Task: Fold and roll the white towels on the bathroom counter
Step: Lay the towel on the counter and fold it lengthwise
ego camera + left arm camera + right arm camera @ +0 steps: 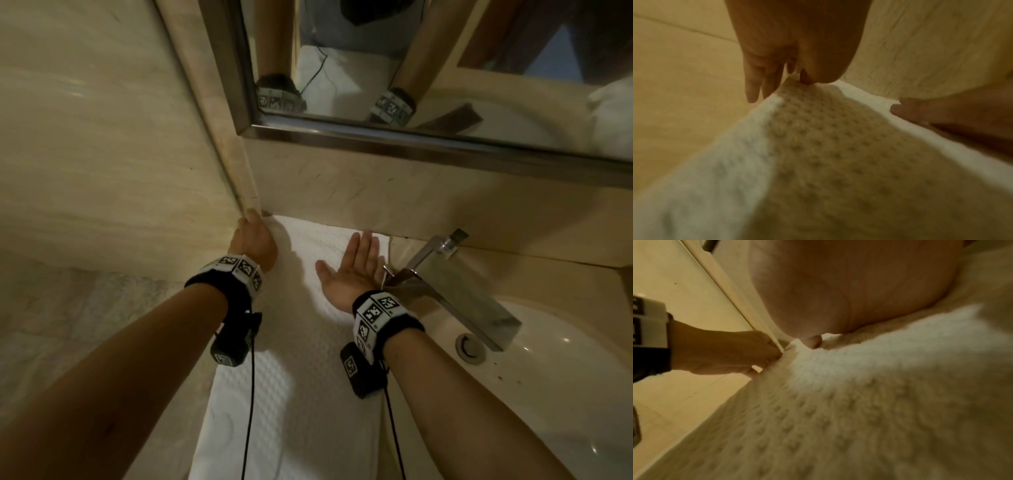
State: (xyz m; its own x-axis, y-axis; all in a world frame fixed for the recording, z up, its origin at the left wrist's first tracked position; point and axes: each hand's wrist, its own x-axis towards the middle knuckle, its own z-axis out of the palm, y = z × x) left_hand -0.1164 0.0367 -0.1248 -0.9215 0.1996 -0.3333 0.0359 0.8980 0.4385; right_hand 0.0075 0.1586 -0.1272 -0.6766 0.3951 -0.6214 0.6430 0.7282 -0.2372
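The towel (pixel 301 359) corner is pinched by the left hand (pixel 255 245); the right hand (pixel 352 270) lies flat, so the fold could be skewed if tugged

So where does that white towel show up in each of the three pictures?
Head view: the white towel runs up the middle from the bottom edge to the back wall, between the two hands.
Left wrist view: the white towel fills the lower centre and right.
Right wrist view: the white towel fills the lower right.
Shared landmark: the left hand at the towel's far left corner.
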